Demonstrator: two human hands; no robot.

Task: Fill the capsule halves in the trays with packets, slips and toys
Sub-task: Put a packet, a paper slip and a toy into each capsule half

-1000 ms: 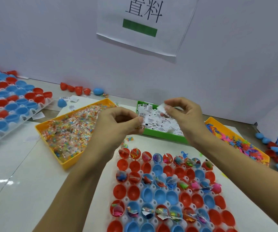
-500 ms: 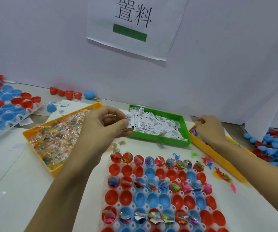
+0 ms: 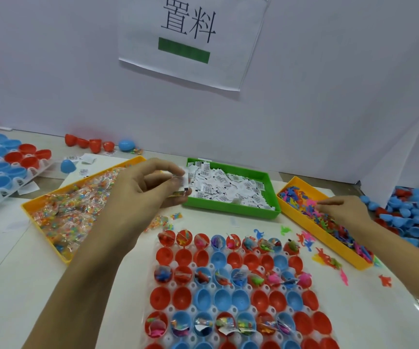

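Observation:
A white tray (image 3: pixel 193 308) of red and blue capsule halves lies in front of me; alternate rows hold packets, slips and toys, the rows between are bare. My left hand (image 3: pixel 148 190) hovers between the orange packet bin (image 3: pixel 37 205) and the green slip bin (image 3: pixel 231 212), pinching white paper slips (image 3: pixel 184 183) and a clear packet. My right hand (image 3: pixel 342 210) reaches into the orange toy bin (image 3: pixel 327 244), fingers curled among the small coloured toys (image 3: pixel 301 200); what it grips is hidden.
A second tray of capsule halves (image 3: pixel 4 167) lies far left. Loose red and blue halves (image 3: pixel 90 143) sit by the back wall, and a heap of them (image 3: pixel 415 215) at far right. Stray toys (image 3: pixel 327 260) and a packet (image 3: pixel 160 221) lie on the table.
My right hand left the green slip bin and moved right into the toy bin. My left hand kept its slips and stayed near the green bin. The camera tilted slightly.

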